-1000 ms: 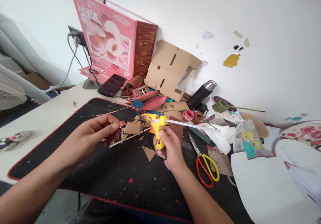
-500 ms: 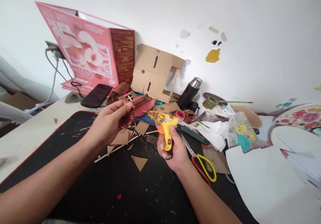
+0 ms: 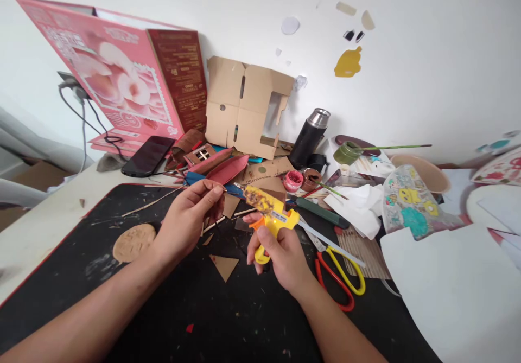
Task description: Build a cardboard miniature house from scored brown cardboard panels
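Observation:
My right hand (image 3: 280,254) is wrapped round the handle of a yellow hot glue gun (image 3: 280,219). Its barrel is smeared with brown, and a pale glue stick (image 3: 334,243) juts out of its back. The nozzle points up and left, close to my left fingertips. My left hand (image 3: 195,205) is closed in a pinch of thumb and forefinger; a thin sliver may be at the tips, too small to name. Under and behind the hands lie cardboard scraps (image 3: 224,266) and thin sticks. A round tan disc (image 3: 133,242) with marks lies left of my left wrist.
Red-and-yellow scissors (image 3: 336,271) lie right of my right hand, beside a green-handled tool (image 3: 321,212). Behind stand paint pots (image 3: 293,180), a black thermos (image 3: 309,138), a cut cardboard sheet (image 3: 228,102) and a pink box (image 3: 122,75). A phone (image 3: 148,155) lies at left.
The view has shifted. The glue gun has tilted, so its glue stick now shows behind it. The tan disc has come into sight left of my left wrist.

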`<state>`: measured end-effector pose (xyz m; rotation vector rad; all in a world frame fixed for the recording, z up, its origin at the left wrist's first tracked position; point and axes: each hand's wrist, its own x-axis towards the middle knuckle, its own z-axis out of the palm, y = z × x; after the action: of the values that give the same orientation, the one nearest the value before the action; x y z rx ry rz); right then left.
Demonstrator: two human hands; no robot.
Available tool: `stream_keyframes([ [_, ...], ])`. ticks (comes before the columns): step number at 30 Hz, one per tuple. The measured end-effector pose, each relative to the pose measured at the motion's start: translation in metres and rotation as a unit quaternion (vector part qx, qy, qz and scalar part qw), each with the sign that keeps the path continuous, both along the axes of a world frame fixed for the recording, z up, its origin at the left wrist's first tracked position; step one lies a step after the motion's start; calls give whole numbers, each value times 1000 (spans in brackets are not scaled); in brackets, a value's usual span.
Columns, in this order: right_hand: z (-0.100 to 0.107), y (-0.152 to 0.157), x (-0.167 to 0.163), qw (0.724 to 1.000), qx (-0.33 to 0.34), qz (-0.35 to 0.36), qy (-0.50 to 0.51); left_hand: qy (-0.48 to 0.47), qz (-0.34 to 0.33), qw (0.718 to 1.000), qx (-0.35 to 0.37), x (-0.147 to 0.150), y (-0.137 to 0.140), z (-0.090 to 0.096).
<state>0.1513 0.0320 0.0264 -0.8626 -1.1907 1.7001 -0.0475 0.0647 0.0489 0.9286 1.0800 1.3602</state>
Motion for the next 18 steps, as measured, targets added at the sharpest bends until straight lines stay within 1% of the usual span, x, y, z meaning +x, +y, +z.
stream_keyframes([
  [3,3,-4,-3,1000,6,-2,-19,-5,9,1000,-1,0,0,-1],
  [9,2,-6,-5,996,16,-40,-82,-9,9,1000,-14,1,-2,0],
  [18,2,-8,-6,995,31,-28,-93,-17,4,1000,-3,-1,-2,-3],
])
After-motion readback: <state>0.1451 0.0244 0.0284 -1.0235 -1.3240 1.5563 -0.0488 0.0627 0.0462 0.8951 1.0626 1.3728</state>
